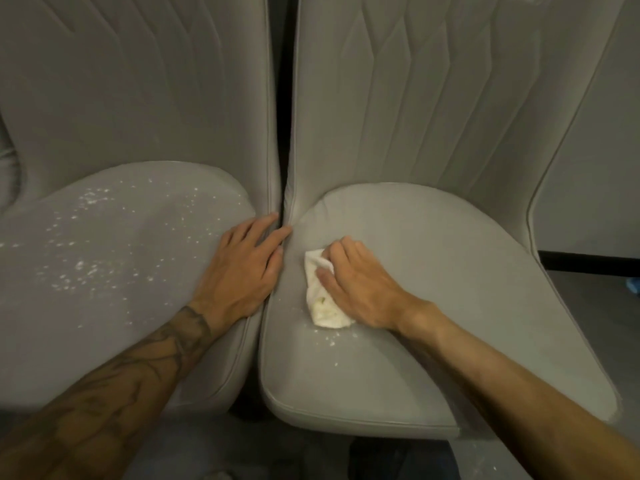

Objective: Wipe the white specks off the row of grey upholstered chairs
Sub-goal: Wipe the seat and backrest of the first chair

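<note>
Two grey upholstered chairs stand side by side. The left chair's seat is scattered with white specks. The right chair's seat carries only a few specks near its front left. My right hand presses a crumpled white cloth onto the right seat, fingers curled over the cloth's top. My left hand rests flat on the right edge of the left seat, its fingertips at the gap between the chairs.
Tall quilted backrests rise behind both seats, with a narrow dark gap between them. A grey floor and a dark skirting strip lie to the right. A small blue object lies at the right edge.
</note>
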Motion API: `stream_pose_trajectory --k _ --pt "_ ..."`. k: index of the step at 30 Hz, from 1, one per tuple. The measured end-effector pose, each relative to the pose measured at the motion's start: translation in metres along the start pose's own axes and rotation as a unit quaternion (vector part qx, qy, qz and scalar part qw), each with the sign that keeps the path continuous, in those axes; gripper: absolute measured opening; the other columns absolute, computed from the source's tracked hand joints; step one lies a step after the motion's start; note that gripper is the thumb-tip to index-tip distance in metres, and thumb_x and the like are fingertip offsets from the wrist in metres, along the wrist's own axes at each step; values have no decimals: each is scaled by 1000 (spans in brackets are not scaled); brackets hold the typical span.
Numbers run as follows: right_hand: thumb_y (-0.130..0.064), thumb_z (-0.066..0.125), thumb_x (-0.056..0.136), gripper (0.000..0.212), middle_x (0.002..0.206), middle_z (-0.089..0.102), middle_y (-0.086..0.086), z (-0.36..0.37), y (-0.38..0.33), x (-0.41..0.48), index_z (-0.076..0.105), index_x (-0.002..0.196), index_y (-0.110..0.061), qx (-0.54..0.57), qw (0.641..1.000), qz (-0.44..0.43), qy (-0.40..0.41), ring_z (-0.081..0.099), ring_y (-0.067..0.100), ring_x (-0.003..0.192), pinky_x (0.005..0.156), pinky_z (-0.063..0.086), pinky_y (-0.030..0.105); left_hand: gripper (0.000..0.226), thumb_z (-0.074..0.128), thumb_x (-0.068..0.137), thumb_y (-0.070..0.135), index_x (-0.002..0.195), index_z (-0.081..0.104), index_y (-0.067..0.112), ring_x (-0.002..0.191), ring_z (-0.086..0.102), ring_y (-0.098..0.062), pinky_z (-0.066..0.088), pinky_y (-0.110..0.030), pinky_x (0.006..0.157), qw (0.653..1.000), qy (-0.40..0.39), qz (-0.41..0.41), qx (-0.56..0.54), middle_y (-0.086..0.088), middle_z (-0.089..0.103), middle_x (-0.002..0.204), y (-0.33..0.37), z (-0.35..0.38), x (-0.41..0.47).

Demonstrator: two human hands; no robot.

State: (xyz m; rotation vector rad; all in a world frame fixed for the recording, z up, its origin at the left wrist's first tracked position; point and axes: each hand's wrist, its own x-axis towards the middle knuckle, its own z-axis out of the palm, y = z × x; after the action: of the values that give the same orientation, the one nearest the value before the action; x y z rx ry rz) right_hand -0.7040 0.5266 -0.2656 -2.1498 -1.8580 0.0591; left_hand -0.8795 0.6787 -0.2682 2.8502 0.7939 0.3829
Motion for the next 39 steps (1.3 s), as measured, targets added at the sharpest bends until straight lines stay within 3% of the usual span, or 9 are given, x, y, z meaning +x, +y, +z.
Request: stream_pose_trajectory --k 4,10,15,21,26,29,33,36,39 --pt "-34 32 105 32 116 50 14 -5 15 35 47 115 -8 -61 993 101 -6 47 33 107 97 35 41 50 33 106 34 150 52 20 141 43 -28 31 -44 118 1000 0 2 -11 -8 45 158 1 -2 0" --pt "-39 30 105 25 103 44 3 3 -46 -29 44 102 -19 52 997 -57 -25 43 22 91 85 41 40 48 38 104 26 148 54 14 142 44 -33 32 -46 118 999 -13 15 -27 -11 46 158 2 -10 -2" --pt "-34 33 106 30 113 49 13 -11 -28 13 48 112 -8 -32 997 68 -24 46 31 104 96 36 43 45 41 104 23 143 59 10 138 50 -35 33 -47 117 999 -19 43 -13 -14 51 154 -2 -17 -9" --pt "-36 35 102 27 104 48 10 7 -55 -13 49 102 -12 26 999 -22 -10 46 28 94 86 39 41 50 32 105 27 141 60 8 134 54 -36 37 -47 115 999 -8 47 -13 -16 56 148 -1 -16 -20" --pt "-35 30 105 32 118 48 11 1 -52 33 46 116 -10 -60 996 64 -30 46 30 108 98 36 42 40 41 106 20 136 63 5 132 55 -35 37 -46 115 999 4 24 -37 -17 59 145 0 -18 -27" --pt "-35 31 105 29 111 47 8 2 -69 -3 48 109 -12 -14 1000 -13 -20 45 27 100 93 38 40 58 26 101 31 137 62 4 135 53 -34 36 -46 117 999 -12 26 -39 -16 57 147 2 -20 -29" --pt "-39 31 106 24 103 42 -3 -4 -76 -51 44 103 -19 57 993 -71 -72 41 16 91 85 38 32 47 33 104 20 137 62 5 135 52 -34 37 -47 116 999 4 31 -33 -14 56 148 0 -20 -29" --pt "-32 35 106 27 109 48 9 -11 -57 -20 49 108 -9 -2 998 -10 -54 46 27 99 94 37 39 36 49 104 8 137 62 5 136 51 -34 36 -47 117 999 13 32 -30 -15 55 149 1 -19 -28" --pt "-29 35 106 29 111 50 14 -15 -47 -4 50 109 -5 -22 998 54 -36 47 32 105 98 35 42 34 52 103 6 135 63 4 135 52 -35 36 -47 116 999 17 32 -26 -16 57 147 1 -18 -27"
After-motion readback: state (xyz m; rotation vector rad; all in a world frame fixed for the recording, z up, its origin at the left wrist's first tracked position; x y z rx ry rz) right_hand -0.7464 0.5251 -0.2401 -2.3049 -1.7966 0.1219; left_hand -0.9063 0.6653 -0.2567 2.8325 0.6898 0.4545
